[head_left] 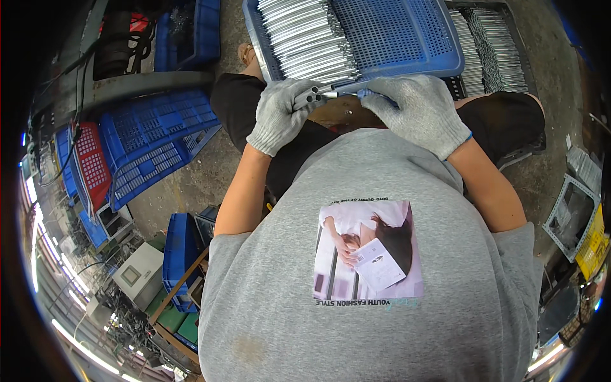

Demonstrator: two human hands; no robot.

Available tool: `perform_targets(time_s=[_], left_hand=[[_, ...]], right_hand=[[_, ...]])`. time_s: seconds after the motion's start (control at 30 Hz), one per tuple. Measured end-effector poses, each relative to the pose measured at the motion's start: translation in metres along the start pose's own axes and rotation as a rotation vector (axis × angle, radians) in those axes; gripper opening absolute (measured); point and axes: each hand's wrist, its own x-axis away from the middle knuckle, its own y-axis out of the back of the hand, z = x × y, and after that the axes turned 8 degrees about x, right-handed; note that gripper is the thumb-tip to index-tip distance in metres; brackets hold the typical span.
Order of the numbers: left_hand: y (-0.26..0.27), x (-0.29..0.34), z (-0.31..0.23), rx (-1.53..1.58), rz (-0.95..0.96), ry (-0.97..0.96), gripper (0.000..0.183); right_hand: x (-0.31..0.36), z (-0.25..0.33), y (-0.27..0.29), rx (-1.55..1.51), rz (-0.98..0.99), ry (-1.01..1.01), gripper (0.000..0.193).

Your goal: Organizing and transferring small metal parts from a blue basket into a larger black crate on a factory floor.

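Grasping a few metal tubes (pixel 308 99) in the head view: left hand (pixel 280 114), fingers curled around them, just off the blue crate's (pixel 398 44) near edge, toward its left corner. Tubes are running roughly sideways, open ends facing the right hand (pixel 417 113). Right hand is pinching a slim blue-handled tool (pixel 364 93), tip pointing left at those ends; can't tell if touching. Left hand is sitting nearer the tubes.

Metal tubes (pixel 302 100) look smooth and glossy, the gloves (pixel 277 117) rough cloth, the crate (pixel 401 44) plastic.
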Motion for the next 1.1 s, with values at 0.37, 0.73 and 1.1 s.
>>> perform_targets(time_s=[0.37,0.73,1.1], left_hand=[[-0.004,-0.002,-0.022,-0.01,0.002,-0.004,0.031],[-0.006,0.001,-0.022,0.075,-0.085,0.076,0.036],[-0.008,-0.001,-0.036,0.03,-0.154,-0.05,0.03]], right_hand=[[-0.002,0.001,0.003,0.088,0.04,0.06,0.017],[0.004,0.005,0.008,0.087,-0.046,0.104,0.013],[0.002,0.01,0.006,0.141,0.041,0.052,0.012]])
